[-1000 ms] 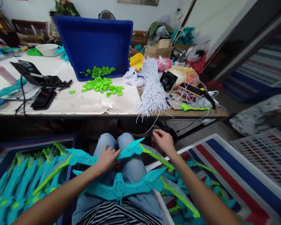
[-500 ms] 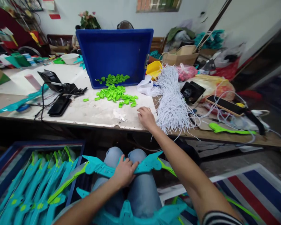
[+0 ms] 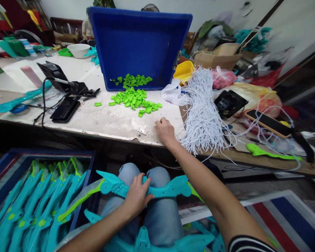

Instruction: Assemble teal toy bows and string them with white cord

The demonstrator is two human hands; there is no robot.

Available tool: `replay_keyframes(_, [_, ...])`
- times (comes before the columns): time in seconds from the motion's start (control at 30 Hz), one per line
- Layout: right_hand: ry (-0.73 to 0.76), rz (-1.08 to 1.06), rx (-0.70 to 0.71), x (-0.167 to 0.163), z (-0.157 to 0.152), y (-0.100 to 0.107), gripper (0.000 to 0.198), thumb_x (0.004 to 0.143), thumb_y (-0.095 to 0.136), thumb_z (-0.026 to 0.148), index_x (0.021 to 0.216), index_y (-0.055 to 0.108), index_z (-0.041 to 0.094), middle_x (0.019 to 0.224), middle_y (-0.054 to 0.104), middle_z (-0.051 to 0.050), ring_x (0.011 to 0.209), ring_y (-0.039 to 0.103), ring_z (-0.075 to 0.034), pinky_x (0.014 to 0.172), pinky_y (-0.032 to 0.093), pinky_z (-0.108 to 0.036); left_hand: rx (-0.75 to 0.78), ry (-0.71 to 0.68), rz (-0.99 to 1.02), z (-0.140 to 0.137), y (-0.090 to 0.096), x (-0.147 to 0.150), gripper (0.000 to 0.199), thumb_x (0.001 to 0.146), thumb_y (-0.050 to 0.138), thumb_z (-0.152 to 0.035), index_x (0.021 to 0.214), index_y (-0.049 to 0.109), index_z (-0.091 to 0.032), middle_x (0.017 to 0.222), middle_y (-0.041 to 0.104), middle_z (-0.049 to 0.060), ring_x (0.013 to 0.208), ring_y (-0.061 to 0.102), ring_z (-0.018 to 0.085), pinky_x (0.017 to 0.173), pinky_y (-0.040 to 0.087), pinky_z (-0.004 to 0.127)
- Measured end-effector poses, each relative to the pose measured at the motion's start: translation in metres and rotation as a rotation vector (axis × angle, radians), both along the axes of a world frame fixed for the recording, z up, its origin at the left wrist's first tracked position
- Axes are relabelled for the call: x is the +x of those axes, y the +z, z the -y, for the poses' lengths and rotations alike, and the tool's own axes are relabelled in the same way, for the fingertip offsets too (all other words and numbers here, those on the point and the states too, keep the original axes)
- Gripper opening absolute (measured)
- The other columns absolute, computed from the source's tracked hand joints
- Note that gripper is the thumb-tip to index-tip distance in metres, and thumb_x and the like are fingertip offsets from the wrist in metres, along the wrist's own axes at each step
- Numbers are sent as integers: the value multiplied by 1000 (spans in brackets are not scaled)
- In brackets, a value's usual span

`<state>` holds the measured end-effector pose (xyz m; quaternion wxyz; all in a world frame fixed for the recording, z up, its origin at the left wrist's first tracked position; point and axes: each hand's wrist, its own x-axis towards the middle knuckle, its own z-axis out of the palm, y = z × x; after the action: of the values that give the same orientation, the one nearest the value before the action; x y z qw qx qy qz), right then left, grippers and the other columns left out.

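Note:
Across my lap lies a turquoise plastic toy bow [image 3: 170, 187] with green limbs. My left hand [image 3: 138, 192] is closed round its middle grip. On the table my right hand [image 3: 165, 131] rests near the front edge, its fingers curled down; whatever may be in them is hidden. Just beyond it lies a heap of small bright green plastic pieces [image 3: 132, 98], some of them spilling from the blue bin [image 3: 139, 45], which is tipped on its side. A second turquoise bow part [image 3: 143, 241] is at my lap's near edge.
A bundle of white cords [image 3: 206, 115] lies right of my right hand. A black phone [image 3: 65, 111] and stand are at the left. Several finished-looking bows [image 3: 42, 199] fill a crate at lower left. A striped sheet [image 3: 286, 217] is at lower right.
The view has shifted, with the bin looking larger. My right hand's fingers have curled in more, close to the same place on the table. My left hand stays on the bow, its fingers slightly shifted.

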<state>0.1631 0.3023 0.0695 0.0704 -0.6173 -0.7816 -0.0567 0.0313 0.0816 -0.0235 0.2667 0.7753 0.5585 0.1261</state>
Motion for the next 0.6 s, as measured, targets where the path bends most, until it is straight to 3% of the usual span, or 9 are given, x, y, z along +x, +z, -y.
replay_keyframes(0.17, [100,110,-66,-9,21,3,41,91,28,8,122,55,7,115,53,-20,101,48,-29,79,42,-36,-52,6,50,-10,8,33,47,80,63,-27,124,49,-18,137,39,17,123,43,33,98,42,48])
replay_keyframes(0.3, [244,146,-64,-4,32,2,52,86,29,1,136,38,-2,123,52,-25,105,47,-31,90,38,-42,-144,-76,93,-16,19,17,57,78,65,-29,130,46,-19,141,37,18,126,42,32,102,40,44])
replay_keyframes(0.47, [373,44,-130,22,22,-2,37,86,37,5,111,64,8,119,59,-17,104,51,-25,91,40,-37,-354,-169,199,-31,24,-12,71,78,58,-30,143,30,-18,130,53,15,116,53,30,96,42,41])
replay_keyframes(0.6, [394,-138,-94,30,8,-2,26,86,49,16,102,68,14,113,63,-12,104,52,-23,92,40,-38,-507,-190,288,-51,18,-20,71,76,55,-25,142,32,-12,118,62,14,104,58,27,91,43,38])
